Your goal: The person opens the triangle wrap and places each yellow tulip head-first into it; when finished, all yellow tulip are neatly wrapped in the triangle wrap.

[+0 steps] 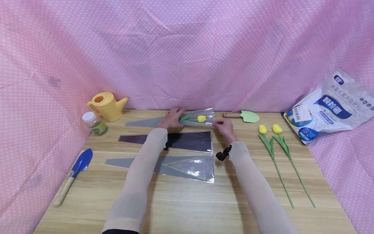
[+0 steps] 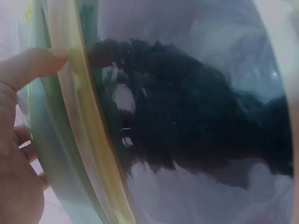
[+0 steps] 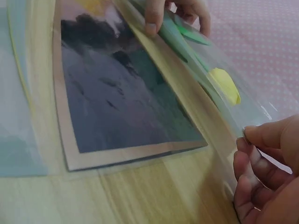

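A single yellow tulip (image 1: pixel 201 119) lies inside a clear, grey-tailed flower wrapping sleeve (image 1: pixel 209 113) at the back of the table. My left hand (image 1: pixel 171 119) straddles the sleeve around the stem and leaves, thumb at the near edge, and holds it. At the sleeve's open right end, my right hand (image 1: pixel 224 127) pinches the near corner between thumb and forefinger; the right wrist view shows this pinch beside the yellow bloom (image 3: pixel 225 86). Nearer me lie a dark, pink-edged sleeve (image 1: pixel 190 141) and a grey sleeve with yellow lines (image 1: pixel 187 167), both flat.
Two yellow tulips (image 1: pixel 276 156) lie at right, before a fertilizer bag (image 1: pixel 333 107). A green trowel (image 1: pixel 249 116) is at the back. On the left are a yellow watering can (image 1: pixel 108 106), a lidded jar (image 1: pixel 96 123) and a blue trowel (image 1: pixel 81 161). Pink dotted cloth encloses the table.
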Tool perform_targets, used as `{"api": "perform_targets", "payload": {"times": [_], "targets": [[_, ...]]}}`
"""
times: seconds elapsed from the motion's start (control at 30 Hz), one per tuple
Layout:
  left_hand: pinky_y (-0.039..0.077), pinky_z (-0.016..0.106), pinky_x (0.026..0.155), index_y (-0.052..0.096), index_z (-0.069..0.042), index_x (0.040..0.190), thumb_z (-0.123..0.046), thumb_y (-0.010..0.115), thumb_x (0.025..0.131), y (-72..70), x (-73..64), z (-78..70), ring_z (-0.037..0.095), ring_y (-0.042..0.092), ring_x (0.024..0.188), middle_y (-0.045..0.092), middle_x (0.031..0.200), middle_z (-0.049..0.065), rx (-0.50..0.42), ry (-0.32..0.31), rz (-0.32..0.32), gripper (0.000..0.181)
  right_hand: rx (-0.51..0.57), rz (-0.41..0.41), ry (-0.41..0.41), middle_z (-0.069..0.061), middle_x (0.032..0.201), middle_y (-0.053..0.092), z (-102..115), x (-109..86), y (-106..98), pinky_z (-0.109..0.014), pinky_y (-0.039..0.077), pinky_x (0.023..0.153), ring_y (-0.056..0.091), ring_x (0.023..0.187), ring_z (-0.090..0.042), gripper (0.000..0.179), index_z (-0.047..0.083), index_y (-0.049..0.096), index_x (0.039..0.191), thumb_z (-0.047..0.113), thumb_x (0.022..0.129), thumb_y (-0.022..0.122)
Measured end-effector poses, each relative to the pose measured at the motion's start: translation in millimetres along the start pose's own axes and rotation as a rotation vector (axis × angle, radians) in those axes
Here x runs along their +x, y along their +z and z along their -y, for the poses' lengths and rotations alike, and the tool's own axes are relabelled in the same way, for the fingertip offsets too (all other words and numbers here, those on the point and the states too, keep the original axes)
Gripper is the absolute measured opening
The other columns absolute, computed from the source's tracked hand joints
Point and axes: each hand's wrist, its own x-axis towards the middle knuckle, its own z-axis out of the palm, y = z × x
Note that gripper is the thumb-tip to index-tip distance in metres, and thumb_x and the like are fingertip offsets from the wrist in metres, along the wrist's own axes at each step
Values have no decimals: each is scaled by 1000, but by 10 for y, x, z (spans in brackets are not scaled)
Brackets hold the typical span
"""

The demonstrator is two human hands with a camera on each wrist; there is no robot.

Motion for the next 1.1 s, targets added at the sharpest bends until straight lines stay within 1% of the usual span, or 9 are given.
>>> {"api": "perform_targets", "payload": {"times": [0.13,0.27,0.47,0.6,0.73,0.83,0.93,1.03,1.1], "targets": [[14,65,122,29,-23,158,-31,79,85,-20,-10,23,33,26,151,32,161,13,-23,-12,2,89,-42,10,-25,-18,111,72,-17,27,27,-16,47,68,57,77,-8,25,-1,71,113,11,92,67],[11,67,122,29,-23,157,-31,82,83,-45,-34,42,32,23,153,29,164,10,-45,-36,7,91,-98,18,-58,-19,110,73,-25,39,49,-19,46,73,60,84,-13,22,0,73,109,12,91,68],[12,65,123,30,-22,157,-28,83,82,-75,-68,60,33,24,153,32,163,9,-45,-52,9,91,-186,30,-78,-18,113,74,5,9,74,-34,49,92,64,102,-26,23,3,74,108,18,92,68],[12,63,124,28,-23,158,-27,83,82,-78,-83,79,34,22,153,30,164,8,-61,-58,21,94,-211,47,-63,-17,115,73,16,-3,88,-40,48,98,64,106,-29,24,4,74,109,20,93,67],[12,61,125,25,-22,159,-25,84,81,-81,-94,110,34,21,154,28,165,9,-71,-65,29,98,-203,64,-64,-18,114,72,32,-4,87,-33,49,89,63,100,-26,26,3,72,111,21,93,68],[12,60,125,24,-21,159,-23,86,79,-96,-111,121,35,22,153,27,165,10,-84,-61,32,101,-157,84,-61,-19,113,71,34,-9,65,-26,50,79,63,92,-21,29,1,70,115,20,94,67],[11,60,125,23,-20,159,-23,87,77,-124,-141,121,37,20,154,26,165,13,-111,-61,28,104,-102,101,-67,-18,108,71,35,-27,17,-22,51,71,63,82,-16,31,-1,68,117,20,95,65],[11,60,125,26,-16,158,-23,87,77,-156,-177,112,39,21,153,28,164,15,-126,-56,-8,101,-56,105,-88,-14,99,71,61,-70,-47,-23,52,66,63,75,-14,31,-2,68,116,20,95,63],[12,59,125,28,-14,157,-21,85,79,-176,-204,100,39,22,153,29,164,16,-136,-45,-51,98,-32,111,-91,-12,100,69,88,-106,-95,-26,54,70,63,79,-16,31,-2,66,117,20,96,61]]}}
